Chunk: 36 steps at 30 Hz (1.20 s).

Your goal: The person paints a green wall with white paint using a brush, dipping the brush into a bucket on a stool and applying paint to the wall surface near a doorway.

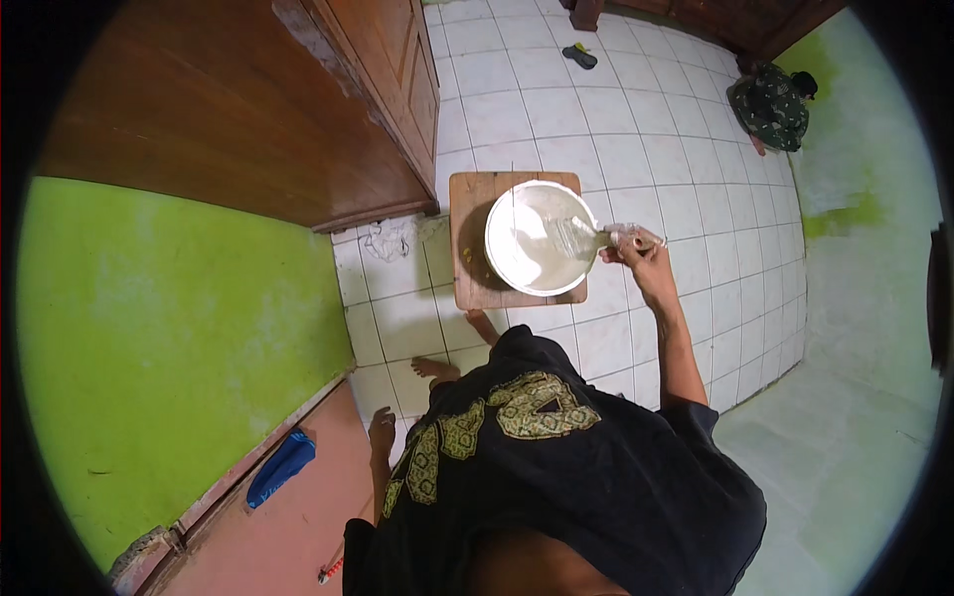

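My right hand point(647, 257) grips the paint-stained handle of a wide paintbrush point(572, 238). The brush's pale, wet-looking bristles lie over the inside right wall of a round white bucket point(544, 291). Whitish paint point(529, 246) is in the bucket; how deep it is cannot be judged. Under the bucket is a square wooden stool point(468, 205), its top showing to the left and at the corners. Away from the stool, my left hand point(382, 428) hangs low at my side with nothing visible in it, its fingers loosely apart.
A crumpled white cloth point(387, 240) lies by the wooden cabinet point(246, 127). Another person point(771, 108) crouches by the patchily painted right wall point(864, 290). A dark sandal point(580, 56) is on the tiled floor point(633, 149). Blue cloth point(282, 468) lies beside the green wall point(179, 335).
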Each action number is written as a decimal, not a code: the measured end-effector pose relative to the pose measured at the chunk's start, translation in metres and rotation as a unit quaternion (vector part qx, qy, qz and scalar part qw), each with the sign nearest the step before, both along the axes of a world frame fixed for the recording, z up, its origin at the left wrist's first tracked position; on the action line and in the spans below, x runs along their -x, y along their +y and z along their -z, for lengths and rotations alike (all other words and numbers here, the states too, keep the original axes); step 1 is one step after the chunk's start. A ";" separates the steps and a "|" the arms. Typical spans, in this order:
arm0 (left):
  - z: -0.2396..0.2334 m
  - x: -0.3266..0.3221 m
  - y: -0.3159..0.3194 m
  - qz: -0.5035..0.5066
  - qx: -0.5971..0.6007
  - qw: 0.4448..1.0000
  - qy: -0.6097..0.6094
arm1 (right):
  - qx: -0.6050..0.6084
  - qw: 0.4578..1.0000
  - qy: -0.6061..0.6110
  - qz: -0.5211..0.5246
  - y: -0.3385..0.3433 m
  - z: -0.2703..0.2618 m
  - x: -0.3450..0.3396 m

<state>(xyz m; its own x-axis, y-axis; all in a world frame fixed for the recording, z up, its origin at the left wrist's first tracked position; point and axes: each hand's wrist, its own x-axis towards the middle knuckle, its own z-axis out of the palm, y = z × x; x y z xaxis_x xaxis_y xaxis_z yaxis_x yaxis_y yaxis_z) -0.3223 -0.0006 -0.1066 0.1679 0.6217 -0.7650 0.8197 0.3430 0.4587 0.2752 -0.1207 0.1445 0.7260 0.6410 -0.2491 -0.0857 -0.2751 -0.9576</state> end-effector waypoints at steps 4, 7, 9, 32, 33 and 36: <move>-0.070 -0.116 0.048 0.140 -0.186 0.963 -0.138 | -0.038 0.999 0.034 0.007 -0.007 0.005 0.006; -0.117 -0.199 0.066 0.144 -0.138 0.952 -0.233 | -0.056 0.997 0.059 0.013 -0.012 0.009 0.011; -0.136 -0.241 0.070 0.149 -0.108 0.929 -0.320 | -0.082 0.992 0.079 0.059 -0.017 0.012 0.014; -0.174 -0.362 0.014 -0.028 0.151 0.887 -0.436 | -0.152 0.970 0.154 0.108 -0.062 0.032 0.020; -0.174 -0.361 0.015 -0.034 0.151 0.890 -0.428 | -0.150 0.967 0.160 0.132 -0.061 0.032 0.020; -0.174 -0.361 0.018 -0.021 0.159 0.882 -0.442 | -0.141 0.971 0.158 0.108 -0.060 0.033 0.021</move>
